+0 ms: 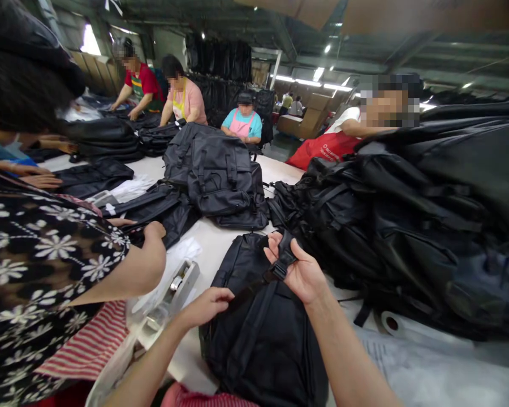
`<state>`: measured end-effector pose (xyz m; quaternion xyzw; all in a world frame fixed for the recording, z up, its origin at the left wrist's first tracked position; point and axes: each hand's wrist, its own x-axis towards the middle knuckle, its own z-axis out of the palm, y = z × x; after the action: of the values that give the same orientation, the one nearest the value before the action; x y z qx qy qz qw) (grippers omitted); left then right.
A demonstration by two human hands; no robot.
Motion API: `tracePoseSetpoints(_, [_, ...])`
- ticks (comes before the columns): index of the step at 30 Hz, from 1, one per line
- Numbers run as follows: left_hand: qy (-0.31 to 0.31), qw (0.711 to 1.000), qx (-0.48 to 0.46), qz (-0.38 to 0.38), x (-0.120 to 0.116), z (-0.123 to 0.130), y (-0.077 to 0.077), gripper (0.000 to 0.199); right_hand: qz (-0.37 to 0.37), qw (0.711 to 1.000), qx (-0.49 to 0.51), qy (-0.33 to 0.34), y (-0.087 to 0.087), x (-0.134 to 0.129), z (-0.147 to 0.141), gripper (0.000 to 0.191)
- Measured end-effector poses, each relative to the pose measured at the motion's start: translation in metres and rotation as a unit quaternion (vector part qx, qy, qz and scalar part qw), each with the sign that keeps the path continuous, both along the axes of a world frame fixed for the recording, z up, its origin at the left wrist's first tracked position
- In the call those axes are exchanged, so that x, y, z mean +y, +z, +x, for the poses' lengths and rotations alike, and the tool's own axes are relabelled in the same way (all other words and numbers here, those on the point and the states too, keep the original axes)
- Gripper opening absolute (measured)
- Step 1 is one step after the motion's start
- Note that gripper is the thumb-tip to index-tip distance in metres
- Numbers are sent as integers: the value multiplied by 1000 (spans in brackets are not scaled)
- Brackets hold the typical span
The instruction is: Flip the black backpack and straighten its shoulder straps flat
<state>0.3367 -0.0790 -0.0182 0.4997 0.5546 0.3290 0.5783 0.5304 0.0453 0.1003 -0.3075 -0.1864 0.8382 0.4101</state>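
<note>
A black backpack (271,333) lies on the white table right in front of me, its straps facing up. My right hand (301,271), palm turned upward, holds a black strap (285,249) with a buckle (279,269) at the bag's upper end. On the bag's left side, my left hand (212,302) has its fingers curled together on a dark strap that runs toward the buckle.
A tape dispenser (176,294) stands left of the bag. Stacked black backpacks (216,169) rise ahead, and a big pile (407,226) fills the right, above a white roll (392,322). A person in a floral top (46,254) works close at left; others stand beyond.
</note>
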Motion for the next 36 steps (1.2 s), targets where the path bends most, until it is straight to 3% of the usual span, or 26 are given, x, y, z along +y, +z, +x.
tracePoseSetpoints(4, [-3,999,-18,-48,-13,-5,-31,35,28,1000,6,10,-2,4,0,28])
tracePoseSetpoints(7, [32,999,-22,-29,-28,2,-40,56,16,1000,9,-10,-1,4,0,29])
tracePoseSetpoints(10, [92,995,40,27,-34,15,-26,63,10,1000,17,-13,-1,3,-3,27])
tracePoseSetpoints(14, [174,971,95,136,-22,36,17,33,-17,999,21,-28,-1,2,-10,26])
tracePoseSetpoints(18, [237,962,67,114,5,53,44,15,-35,999,20,-28,-1,1,-17,27])
tracePoseSetpoints(25, [255,958,-130,8,34,66,33,24,-30,999,7,-34,-4,0,-18,24])
tracePoseSetpoints(28, [247,959,-137,1,36,67,28,24,7,999,-11,-39,-10,2,-13,24])
tracePoseSetpoints(32, [234,963,-131,-13,31,68,21,18,37,996,-61,-51,-22,2,-6,45])
tracePoseSetpoints(36, [248,965,-64,65,27,67,18,11,16,996,-66,-58,-25,1,-6,44])
